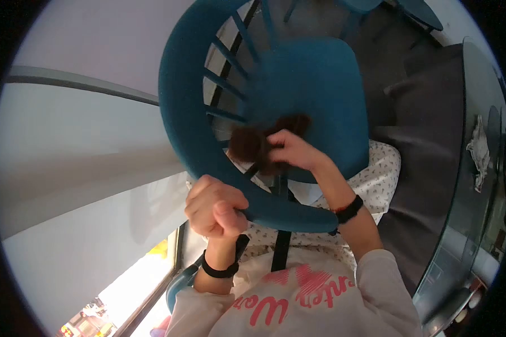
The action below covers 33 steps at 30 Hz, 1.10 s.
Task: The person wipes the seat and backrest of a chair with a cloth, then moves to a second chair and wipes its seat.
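Observation:
A teal wooden chair [315, 84] with a curved spindle back fills the middle of the view. My left hand [215, 206] is closed around the chair's curved back rail [177, 101] near its lower end. My right hand [291, 149] grips a dark brown cloth [253, 143] bunched against the back edge of the seat, beside the spindles. Both wrists wear black bands. My white sleeves and a white top with pink lettering show at the bottom.
A white wall with a grey rail [78, 81] runs along the left. A dark glossy table [478, 185] with a crumpled light cloth [479, 151] on it stands at the right. Grey flooring and more teal chair legs [354, 11] lie beyond.

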Tool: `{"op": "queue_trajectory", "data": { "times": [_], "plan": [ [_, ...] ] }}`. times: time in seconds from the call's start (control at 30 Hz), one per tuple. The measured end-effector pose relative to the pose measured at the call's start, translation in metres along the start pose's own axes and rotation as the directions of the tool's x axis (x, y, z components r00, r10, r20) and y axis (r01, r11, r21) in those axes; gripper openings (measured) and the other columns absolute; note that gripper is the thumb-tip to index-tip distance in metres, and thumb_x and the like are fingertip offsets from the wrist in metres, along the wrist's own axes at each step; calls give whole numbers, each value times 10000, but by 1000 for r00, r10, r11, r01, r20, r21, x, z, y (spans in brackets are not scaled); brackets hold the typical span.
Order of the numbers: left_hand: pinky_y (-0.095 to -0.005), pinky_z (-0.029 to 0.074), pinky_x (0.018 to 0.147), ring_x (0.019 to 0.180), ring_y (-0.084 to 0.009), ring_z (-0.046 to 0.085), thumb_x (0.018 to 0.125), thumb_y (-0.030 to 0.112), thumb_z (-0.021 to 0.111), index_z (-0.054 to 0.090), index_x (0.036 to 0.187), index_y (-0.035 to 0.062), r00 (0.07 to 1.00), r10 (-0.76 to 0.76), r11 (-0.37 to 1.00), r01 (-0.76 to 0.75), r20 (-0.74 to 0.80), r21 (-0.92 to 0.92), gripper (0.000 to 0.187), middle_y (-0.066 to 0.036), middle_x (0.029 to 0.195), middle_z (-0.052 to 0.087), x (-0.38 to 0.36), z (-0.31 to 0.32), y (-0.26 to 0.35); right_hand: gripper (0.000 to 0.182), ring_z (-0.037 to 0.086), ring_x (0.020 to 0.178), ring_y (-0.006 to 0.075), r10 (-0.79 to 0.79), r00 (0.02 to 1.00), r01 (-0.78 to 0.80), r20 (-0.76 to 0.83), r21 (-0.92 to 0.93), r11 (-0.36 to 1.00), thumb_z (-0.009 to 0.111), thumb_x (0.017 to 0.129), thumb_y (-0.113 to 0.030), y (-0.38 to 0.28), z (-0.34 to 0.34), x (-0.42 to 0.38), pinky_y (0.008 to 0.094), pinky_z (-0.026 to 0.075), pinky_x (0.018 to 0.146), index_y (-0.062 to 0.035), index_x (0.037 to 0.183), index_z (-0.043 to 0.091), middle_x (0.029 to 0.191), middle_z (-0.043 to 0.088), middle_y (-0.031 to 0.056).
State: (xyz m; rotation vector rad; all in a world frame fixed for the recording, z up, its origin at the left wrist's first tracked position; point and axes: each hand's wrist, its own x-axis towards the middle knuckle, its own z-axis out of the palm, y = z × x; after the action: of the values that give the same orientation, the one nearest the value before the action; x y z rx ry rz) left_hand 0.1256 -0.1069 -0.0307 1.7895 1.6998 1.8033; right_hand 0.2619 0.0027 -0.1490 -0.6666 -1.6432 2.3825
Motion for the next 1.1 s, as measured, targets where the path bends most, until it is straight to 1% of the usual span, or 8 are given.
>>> {"op": "queue_trajectory", "data": {
  "times": [0.07, 0.1, 0.5, 0.57, 0.67, 0.77, 0.9, 1.1],
  "plan": [
    [-249, 326, 434, 400, -144, 422, 899, 171, 421, 484, 475, 70, 998, 21, 1000, -21, -53, -8, 441, -11, 444, 493, 0, 1, -1, 327, 510, 674, 51, -323, 943, 332, 82, -155, 930, 593, 754, -21, -5, 30, -6, 232, 452, 595, -23, 1081, 605, 825, 595, 9],
    [-249, 326, 434, 400, -144, 422, 899, 171, 421, 484, 475, 70, 999, 20, 1000, -20, -46, -15, 441, -11, 444, 493, 0, 1, -1, 338, 515, 733, 71, -66, 995, 66, 78, 12, 998, 595, 749, -20, -21, 43, -13, 249, 456, 606, -10, 1087, 580, 807, 576, 24],
    [-243, 312, 431, 387, -126, 401, 919, 188, 384, 448, 459, 80, 1000, 20, 998, -19, -20, 65, 477, -12, 410, 457, -2, 2, 0, 464, 581, 992, 366, -52, 993, -28, -104, -645, 763, 688, 685, -198, 101, -1, 24, 427, 466, 862, -22, 1108, 615, 1127, 608, 177],
    [-244, 312, 430, 387, -128, 400, 923, 196, 383, 450, 460, 81, 999, 23, 998, -21, -30, 66, 482, -13, 409, 456, -2, 3, -2, 379, 615, 934, 323, -20, 991, -62, -134, -584, 809, 677, 695, -179, 96, -4, 22, 394, 478, 844, -16, 1036, 644, 1059, 642, 144],
    [-246, 312, 430, 389, -128, 399, 930, 210, 379, 454, 461, 82, 999, 13, 998, -11, -43, 59, 492, -14, 408, 456, -5, 3, -1, 222, 619, 866, 150, 136, 990, -129, -31, 160, 979, 657, 690, -75, 90, -35, 2, 272, 481, 795, -4, 901, 662, 865, 659, 59],
    [-247, 310, 429, 393, -126, 400, 934, 218, 376, 457, 460, 83, 998, 19, 998, -15, -52, 60, 499, -15, 406, 456, -4, 3, -1, 228, 625, 875, 155, 10, 994, 61, -110, 624, 779, 663, 674, -47, 41, -32, -40, 274, 484, 805, -7, 898, 663, 885, 664, 87],
    [-250, 310, 430, 397, -123, 400, 934, 219, 372, 458, 460, 83, 998, 50, 997, -47, -49, 64, 501, -16, 403, 454, -3, 2, -2, 391, 600, 1031, 275, -428, 901, 432, 66, -217, 876, 606, 679, 6, -24, -14, -78, 362, 453, 926, 26, 1069, 610, 1154, 603, 159],
    [-250, 308, 424, 390, -120, 408, 918, 191, 390, 462, 462, 82, 996, 45, 999, -45, -82, -8, 475, -14, 411, 465, -5, 2, -3, 623, 481, 1203, 305, -108, 990, 131, 92, -286, 949, 603, 674, 2, 31, 27, -80, 363, 402, 1003, 29, 1277, 446, 1366, 419, 177]
  ]
}}
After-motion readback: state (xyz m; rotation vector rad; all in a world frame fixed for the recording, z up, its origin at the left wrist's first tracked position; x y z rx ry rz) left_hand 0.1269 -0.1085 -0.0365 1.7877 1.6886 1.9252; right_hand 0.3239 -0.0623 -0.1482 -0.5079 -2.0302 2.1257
